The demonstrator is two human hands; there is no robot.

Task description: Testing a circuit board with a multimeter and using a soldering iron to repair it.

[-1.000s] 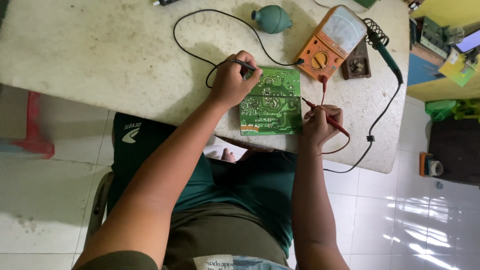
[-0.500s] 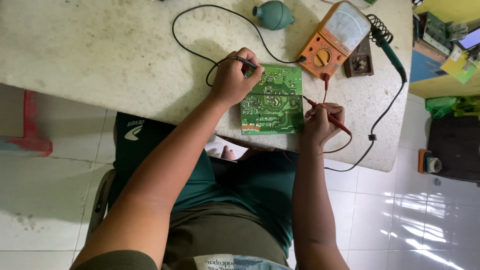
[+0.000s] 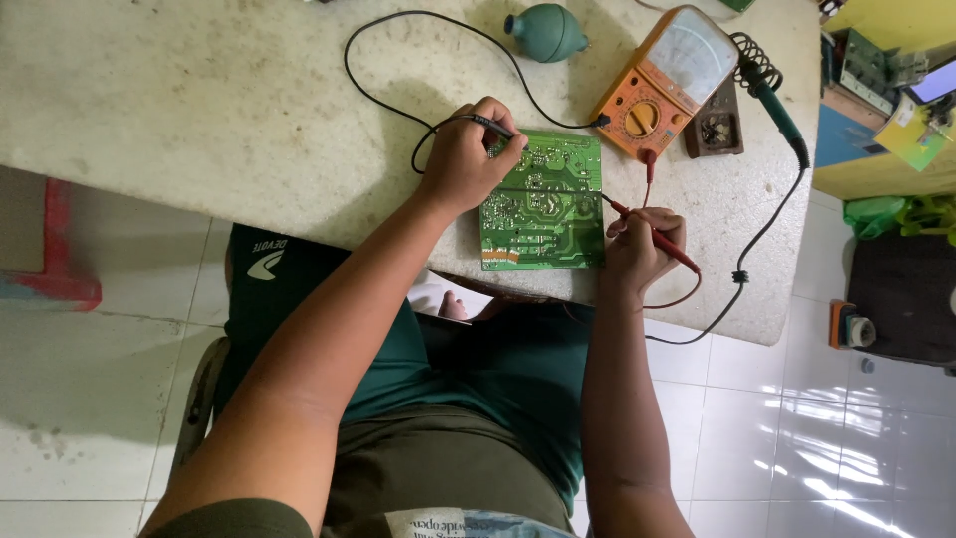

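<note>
The green circuit board (image 3: 543, 202) lies flat, solder side up, at the near edge of the table (image 3: 199, 110), directly in front of me. My left hand (image 3: 466, 159) rests on the board's left upper corner, its grip closed around a black probe (image 3: 493, 126) whose tip meets the board. My right hand (image 3: 642, 249) sits just beside the board's right edge, its grip closed around a red probe (image 3: 652, 231) angled toward the board. Both leads run to an orange analogue meter (image 3: 665, 82) lying just beyond the board's far right corner; the black lead (image 3: 398, 25) loops wide across the table. Beside the meter stands a small dark holder (image 3: 714, 128) and a green-handled soldering iron (image 3: 775, 105), its black cord (image 3: 742, 269) trailing over the table's right edge. A teal rubber blower bulb (image 3: 548, 32) sits at the far edge. The table surface is pale, mottled and stained. The floor (image 3: 777, 438) is glossy white tile. At right stands a yellow shelf unit (image 3: 876, 174) carrying small green boards, with a green bag (image 3: 881, 214) below it. A red object (image 3: 60, 249) stands on the floor at left
</note>
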